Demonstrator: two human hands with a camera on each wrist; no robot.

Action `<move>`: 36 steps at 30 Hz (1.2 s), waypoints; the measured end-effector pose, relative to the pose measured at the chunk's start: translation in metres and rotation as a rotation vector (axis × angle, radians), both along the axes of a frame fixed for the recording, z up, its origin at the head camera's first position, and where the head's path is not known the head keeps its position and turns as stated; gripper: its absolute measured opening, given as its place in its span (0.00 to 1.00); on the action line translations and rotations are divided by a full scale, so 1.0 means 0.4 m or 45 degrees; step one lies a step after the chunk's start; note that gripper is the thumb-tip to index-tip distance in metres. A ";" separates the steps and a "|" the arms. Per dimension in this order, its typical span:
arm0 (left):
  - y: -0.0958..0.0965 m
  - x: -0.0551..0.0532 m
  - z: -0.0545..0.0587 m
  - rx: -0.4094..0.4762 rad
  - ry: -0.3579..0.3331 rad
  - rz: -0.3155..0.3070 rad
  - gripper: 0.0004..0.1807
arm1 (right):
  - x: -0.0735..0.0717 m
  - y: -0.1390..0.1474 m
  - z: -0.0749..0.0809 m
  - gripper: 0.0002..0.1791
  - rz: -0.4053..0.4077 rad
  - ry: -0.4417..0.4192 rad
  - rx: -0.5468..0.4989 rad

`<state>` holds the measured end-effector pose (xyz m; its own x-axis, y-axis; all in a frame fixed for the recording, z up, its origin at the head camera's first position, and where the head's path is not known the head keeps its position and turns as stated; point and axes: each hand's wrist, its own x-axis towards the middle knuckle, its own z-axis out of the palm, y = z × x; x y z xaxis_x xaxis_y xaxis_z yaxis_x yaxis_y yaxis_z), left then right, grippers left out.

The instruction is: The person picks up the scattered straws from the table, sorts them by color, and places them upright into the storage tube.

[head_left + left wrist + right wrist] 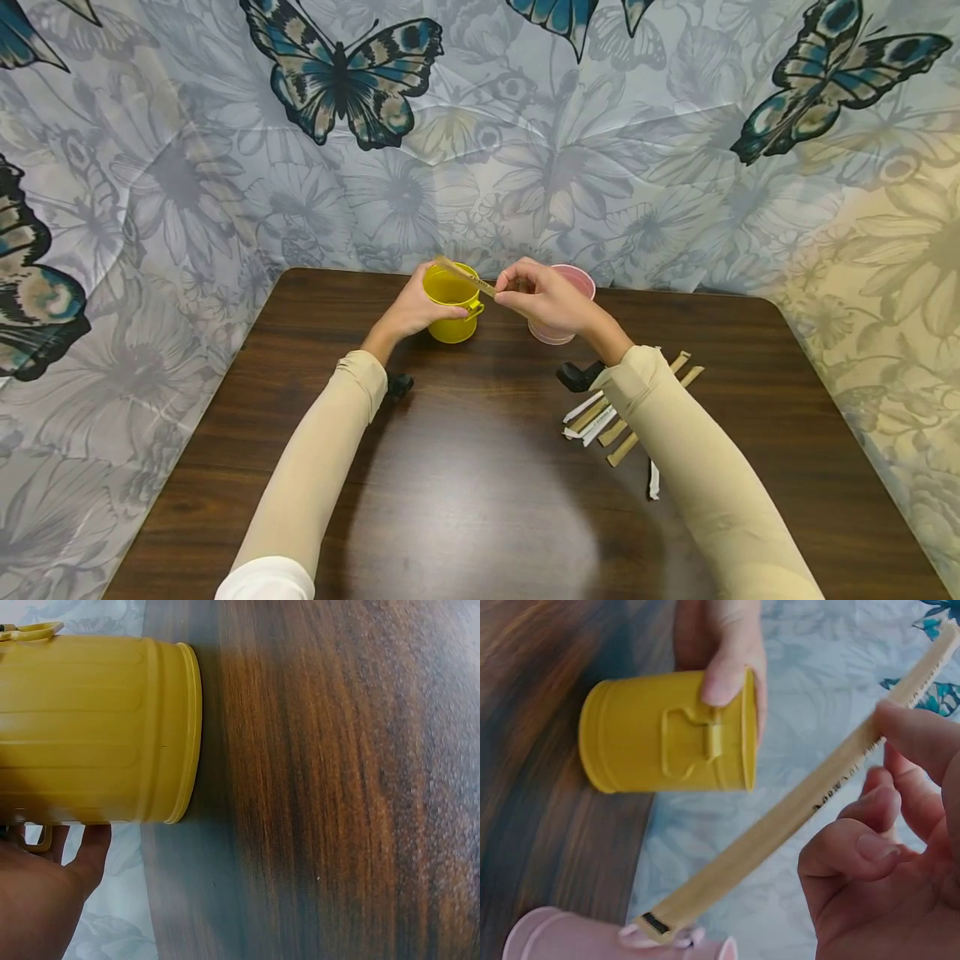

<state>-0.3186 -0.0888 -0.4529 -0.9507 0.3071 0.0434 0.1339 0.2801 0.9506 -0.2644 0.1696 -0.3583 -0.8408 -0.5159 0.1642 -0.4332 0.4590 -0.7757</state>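
My left hand (pixel 414 307) grips a small yellow metal bucket (pixel 453 332) near its top, thumb over the rim beside the side handle. In the left wrist view the bucket's ribbed wall (pixel 97 727) stands at the table. My right hand (pixel 551 300) pinches a slim brown paper-wrapped straw (pixel 742 851) between thumb and fingers. Dark print runs along its wrapper. The straw is tilted, and in the head view its far end overlaps the yellow bucket's mouth. Behind the right hand stands a pink bucket (pixel 546 335), partly hidden by that hand.
Several brown and white paper-wrapped straws (pixel 621 451) lie on the dark wooden table (pixel 480 500), partly under the right forearm in view. Black pieces (pixel 577 377) show by the wrists. A butterfly-patterned cloth (pixel 480 192) hangs behind the table's far edge.
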 end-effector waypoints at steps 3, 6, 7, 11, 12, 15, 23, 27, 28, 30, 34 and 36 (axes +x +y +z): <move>-0.001 0.000 -0.001 0.002 0.000 -0.001 0.57 | -0.017 -0.021 0.011 0.07 -0.017 -0.002 -0.006; -0.002 0.000 -0.004 0.019 0.006 -0.004 0.57 | -0.033 -0.047 0.027 0.08 -0.034 0.013 -0.009; -0.003 0.000 -0.005 0.026 0.007 -0.005 0.57 | -0.039 -0.057 0.033 0.08 -0.047 0.021 -0.012; -0.002 0.000 -0.007 0.047 0.025 -0.021 0.55 | -0.060 -0.095 0.055 0.11 -0.079 0.051 -0.026; -0.002 0.000 -0.008 0.049 0.031 -0.027 0.55 | -0.065 -0.104 0.060 0.11 -0.090 0.056 -0.031; -0.002 -0.001 -0.006 0.058 0.045 -0.047 0.54 | -0.078 -0.127 0.072 0.12 -0.095 0.067 -0.037; -0.006 -0.005 -0.001 0.032 0.006 -0.048 0.52 | -0.100 -0.188 0.082 0.11 -0.019 0.047 -0.143; -0.003 -0.004 -0.002 0.083 -0.006 -0.100 0.48 | -0.111 -0.208 0.050 0.11 0.021 0.034 -0.092; -0.001 -0.004 -0.003 0.101 -0.007 -0.118 0.47 | -0.113 -0.211 0.040 0.11 0.026 0.029 -0.066; 0.002 -0.004 -0.003 0.148 -0.014 -0.146 0.47 | -0.115 -0.213 0.022 0.11 0.031 0.019 -0.021; 0.004 -0.007 -0.004 0.208 -0.011 -0.161 0.48 | -0.120 -0.213 -0.001 0.10 0.055 0.001 -0.002; 0.001 -0.007 0.000 0.199 0.001 -0.153 0.47 | -0.121 -0.211 -0.003 0.11 0.067 -0.003 -0.015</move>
